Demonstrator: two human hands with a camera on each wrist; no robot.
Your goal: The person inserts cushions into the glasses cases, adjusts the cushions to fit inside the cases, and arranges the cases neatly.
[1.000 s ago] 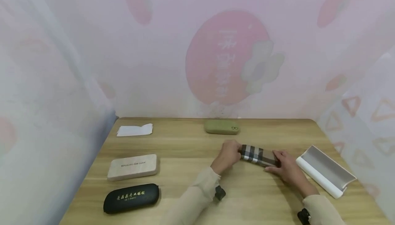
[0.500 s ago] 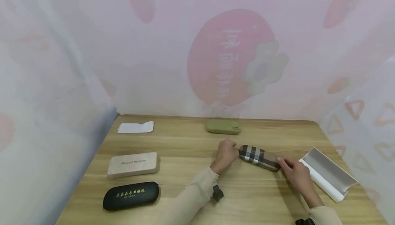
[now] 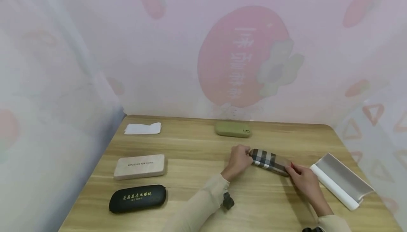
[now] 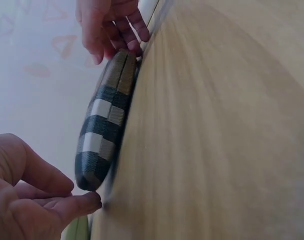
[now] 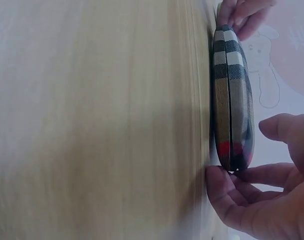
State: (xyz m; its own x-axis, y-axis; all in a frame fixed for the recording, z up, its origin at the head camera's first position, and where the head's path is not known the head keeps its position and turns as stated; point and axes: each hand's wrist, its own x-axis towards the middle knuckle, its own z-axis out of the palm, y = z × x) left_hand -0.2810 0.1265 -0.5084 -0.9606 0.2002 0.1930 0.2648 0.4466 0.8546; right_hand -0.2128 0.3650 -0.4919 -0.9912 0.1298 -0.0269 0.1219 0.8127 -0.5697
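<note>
A plaid glasses case (image 3: 269,162) in brown, black and white, with a bit of red at one end, lies closed on the table between my hands. My left hand (image 3: 239,161) is at its left end. In the left wrist view the fingertips (image 4: 87,204) come right up to the tip of the plaid case (image 4: 103,120), not wrapped round it. My right hand (image 3: 305,182) is at the other end. In the right wrist view its fingers (image 5: 221,182) touch the end below the seam, while the thumb (image 5: 276,127) stands apart from the case.
A green glasses case (image 3: 233,129) lies at the back. On the left are a folded white cloth (image 3: 142,129), a beige case (image 3: 140,166) and a black case (image 3: 137,199). An opened white case (image 3: 343,180) lies right of my right hand on the wooden table (image 3: 190,147).
Both hands earlier held the plaid case's ends; its rounded shape now shows more fully. The left hand drew back, then returned to the tip. The right hand shifted slightly toward me.
</note>
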